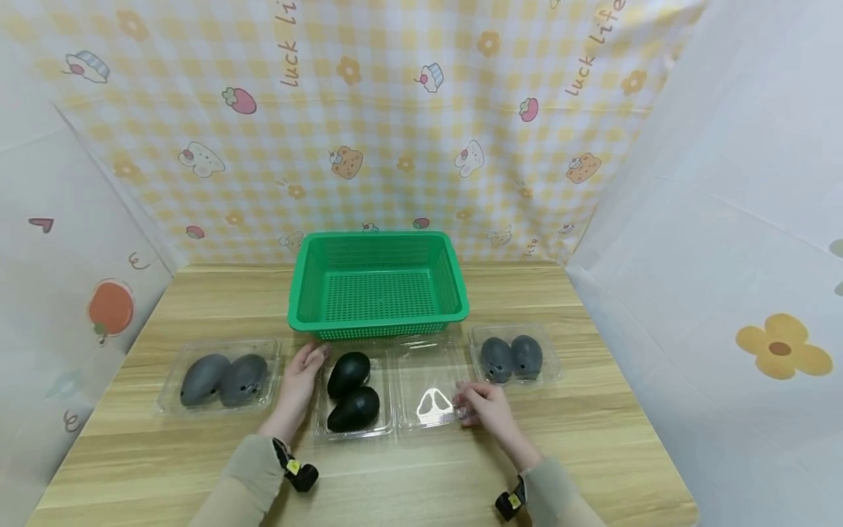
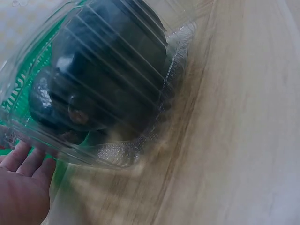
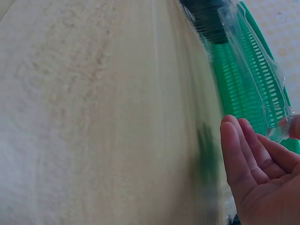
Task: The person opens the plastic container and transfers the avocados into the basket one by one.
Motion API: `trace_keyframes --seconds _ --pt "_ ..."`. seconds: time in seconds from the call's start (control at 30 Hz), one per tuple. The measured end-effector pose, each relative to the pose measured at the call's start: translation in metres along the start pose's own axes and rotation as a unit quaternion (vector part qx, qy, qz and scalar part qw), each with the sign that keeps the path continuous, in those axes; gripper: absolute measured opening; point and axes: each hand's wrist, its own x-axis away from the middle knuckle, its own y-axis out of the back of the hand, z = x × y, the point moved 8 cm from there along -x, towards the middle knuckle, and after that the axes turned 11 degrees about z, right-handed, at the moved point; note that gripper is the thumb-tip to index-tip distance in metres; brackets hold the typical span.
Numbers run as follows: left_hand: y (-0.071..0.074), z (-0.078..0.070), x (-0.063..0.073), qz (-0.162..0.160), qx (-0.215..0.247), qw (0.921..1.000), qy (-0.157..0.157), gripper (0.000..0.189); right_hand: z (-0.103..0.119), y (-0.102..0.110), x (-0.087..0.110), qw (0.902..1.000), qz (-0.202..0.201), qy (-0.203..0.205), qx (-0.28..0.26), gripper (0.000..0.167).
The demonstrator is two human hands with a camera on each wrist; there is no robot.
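Observation:
A clear plastic box (image 1: 388,410) lies open before me, with two dark avocados (image 1: 354,410) in its left half. Its lid (image 1: 428,380) lies folded out to the right. My left hand (image 1: 301,380) is at the box's left edge; in the left wrist view its thumb tip and fingers (image 2: 33,164) meet at a corner of the plastic. With the right hand (image 1: 484,406) I pinch the lid's right edge; the right wrist view shows the thumb (image 3: 293,125) on a clear corner and the other fingers extended beneath.
A green plastic basket (image 1: 378,328) stands just behind the open box. Closed clear boxes with two greyish avocados each sit at the left (image 1: 224,380) and the right (image 1: 512,357). The wooden table (image 1: 421,483) ends at a patterned curtain (image 1: 388,110).

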Motion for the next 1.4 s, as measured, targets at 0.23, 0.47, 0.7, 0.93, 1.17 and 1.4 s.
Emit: trace_keyframes --seconds 0.23,0.47,0.7,0.93,1.17,1.4 --pt "0.001 -0.003 -0.005 -0.005 0.007 0.9999 -0.005 0.051 -0.001 -0.003 -0.004 0.9977 0.012 0.009 0.066 0.029" --pt "0.003 0.001 -0.004 -0.015 -0.002 0.9998 0.011 0.052 -0.006 -0.002 -0.004 0.9908 0.004 0.01 0.135 0.027" --pt "0.004 0.004 0.007 -0.009 -0.023 0.9992 0.032 0.059 -0.012 -0.003 -0.008 0.9892 0.001 -0.004 0.147 0.031" --pt "0.003 0.008 0.022 0.002 -0.021 0.9987 0.047 0.058 -0.005 -0.004 -0.007 0.9816 -0.017 0.001 0.19 0.03" --pt "0.0 0.007 0.036 0.009 -0.037 0.9978 0.055 0.052 0.001 -0.006 -0.007 0.9716 -0.027 0.024 0.234 0.032" --pt "0.002 0.002 0.041 0.0 -0.052 0.9974 0.05 0.046 0.006 -0.011 -0.005 0.9441 -0.022 0.057 0.324 0.035"
